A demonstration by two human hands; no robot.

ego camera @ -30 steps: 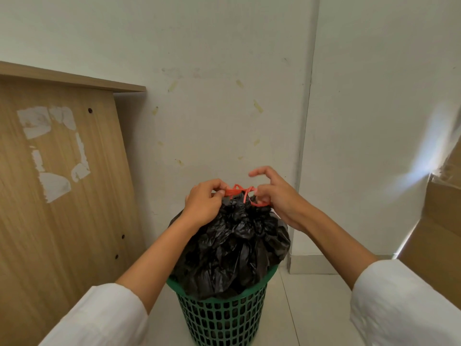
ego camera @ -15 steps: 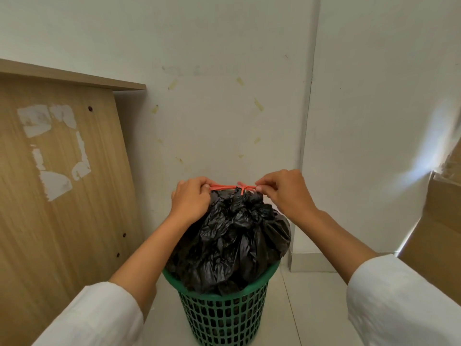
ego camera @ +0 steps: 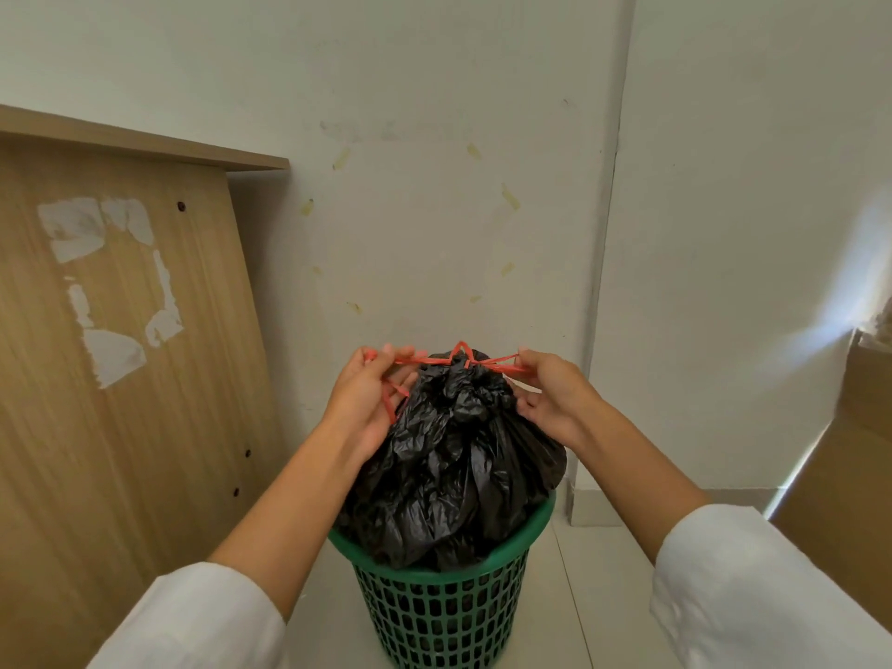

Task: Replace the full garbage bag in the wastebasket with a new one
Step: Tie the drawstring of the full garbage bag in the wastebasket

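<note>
Small corner room, pale floor, white wall, wood board leaning at left.

Near: green wastebasket on floor, black garbage bag bulging out of it.

Further up: your left hand pinches one end of red drawstring, your right hand pinches other end. Knot sits on bag top.

Pull both ends level and apart. Tug slow so string won't snap.

Can't see: basket bottom, cut off. New bag not in view. Knot tightness hard to tell.
</note>
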